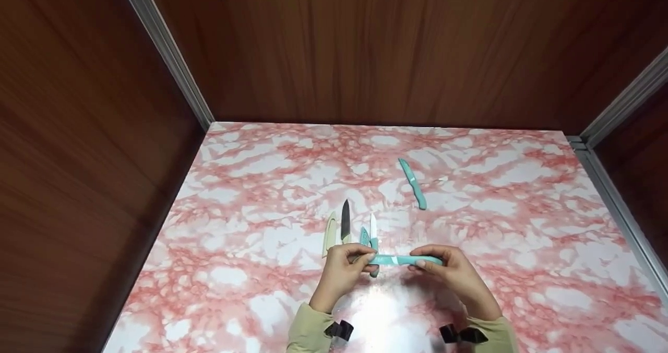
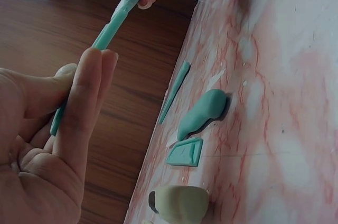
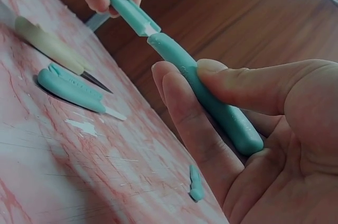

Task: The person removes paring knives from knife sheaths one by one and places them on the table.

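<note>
Knife (image 1: pixel 409 260): turquoise, held up off the worktop (image 1: pixel 224 207), between my two hands and over the near part of another knife.
Long axis: crosswise to me, nearly level from left to right in the head view; handle end to my right, sheathed end to my left.
Sheath (image 1: pixel 382 259): turquoise, around the blade, with a short white strip showing between its mouth and the handle.
Left hand (image 1: pixel 345 263): my thumb and fingers pinch the sheath.
Right hand (image 1: pixel 450 265): my thumb and fingers grasp the handle, its butt towards my palm.
Bare knife (image 1: pixel 373 224): on the worktop, white blade pointing away from me.
Loose sheath (image 1: pixel 364 235): turquoise, just left of the bare knife.
Green knife (image 1: pixel 345 220): dark blade pointing away, handle partly hidden behind my left hand.
Green sheath (image 1: pixel 330 233): left of the green knife, lengthwise away from me.
Far knife (image 1: pixel 413 184): well ahead, turquoise, handle towards me, other end pointing away and slightly left.
</note>
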Motion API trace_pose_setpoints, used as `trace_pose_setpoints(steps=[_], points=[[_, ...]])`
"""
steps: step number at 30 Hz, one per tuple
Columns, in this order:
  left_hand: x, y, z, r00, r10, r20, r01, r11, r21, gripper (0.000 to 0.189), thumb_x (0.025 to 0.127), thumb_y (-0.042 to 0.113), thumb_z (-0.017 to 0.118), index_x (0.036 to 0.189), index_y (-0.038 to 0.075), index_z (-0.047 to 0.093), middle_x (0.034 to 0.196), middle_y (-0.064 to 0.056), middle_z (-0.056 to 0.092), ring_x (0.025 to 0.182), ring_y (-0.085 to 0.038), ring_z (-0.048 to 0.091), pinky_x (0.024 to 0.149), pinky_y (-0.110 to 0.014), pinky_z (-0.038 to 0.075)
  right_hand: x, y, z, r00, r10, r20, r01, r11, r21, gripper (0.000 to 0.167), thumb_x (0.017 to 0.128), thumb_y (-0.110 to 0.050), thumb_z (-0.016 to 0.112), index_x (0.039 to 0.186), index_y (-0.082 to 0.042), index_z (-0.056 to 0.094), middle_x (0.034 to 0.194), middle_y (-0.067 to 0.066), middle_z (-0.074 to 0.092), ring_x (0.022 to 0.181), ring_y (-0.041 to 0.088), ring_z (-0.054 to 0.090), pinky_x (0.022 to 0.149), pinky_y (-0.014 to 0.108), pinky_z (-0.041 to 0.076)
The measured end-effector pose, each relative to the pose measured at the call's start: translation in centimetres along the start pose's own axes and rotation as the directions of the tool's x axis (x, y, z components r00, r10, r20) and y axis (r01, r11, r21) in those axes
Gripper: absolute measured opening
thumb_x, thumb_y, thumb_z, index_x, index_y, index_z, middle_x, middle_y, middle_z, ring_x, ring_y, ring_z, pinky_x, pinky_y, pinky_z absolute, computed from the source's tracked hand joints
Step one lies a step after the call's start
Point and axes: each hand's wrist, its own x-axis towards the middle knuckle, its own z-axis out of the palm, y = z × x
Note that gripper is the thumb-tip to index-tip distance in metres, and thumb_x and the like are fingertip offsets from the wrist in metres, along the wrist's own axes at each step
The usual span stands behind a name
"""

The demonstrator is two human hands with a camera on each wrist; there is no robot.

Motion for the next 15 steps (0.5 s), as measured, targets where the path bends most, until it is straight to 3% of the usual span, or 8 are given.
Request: trace_pose_setpoints(steps=[7,15], points=[[0.1,0.14,-0.12,0.999,-0.036,0.033,0.036,0.999,0.018,0.013,0.089,-0.001,0.064,0.098,-0.007,0.07,0.085,-0.014,0.069,0.075,-0.047,0.066,0.066,-0.051,0.056,-0.19,0.12,-0.27,1.0,-0.012,0.009,0.012,1.0,-0.028,0.036,0.089,-0.003,0.066,0.114,0.021,0.056,0.101,0.033,0.063,0.096,0.043,0.063,0.087,0.051,0.047],[0.02,-0.05,0.23,0.999,-0.043,-0.014,0.043,0.999,0.014,0.01,0.089,0.002,0.065,0.096,-0.001,0.072,0.086,-0.012,0.07,0.073,-0.037,0.069,0.066,-0.051,0.056,-0.28,-0.02,-0.27,1.0,0.007,-0.009,-0.007,1.0,-0.014,0.038,0.089,-0.004,0.066,0.116,0.021,0.055,0.102,0.03,0.064,0.096,0.041,0.064,0.086,0.051,0.048]])
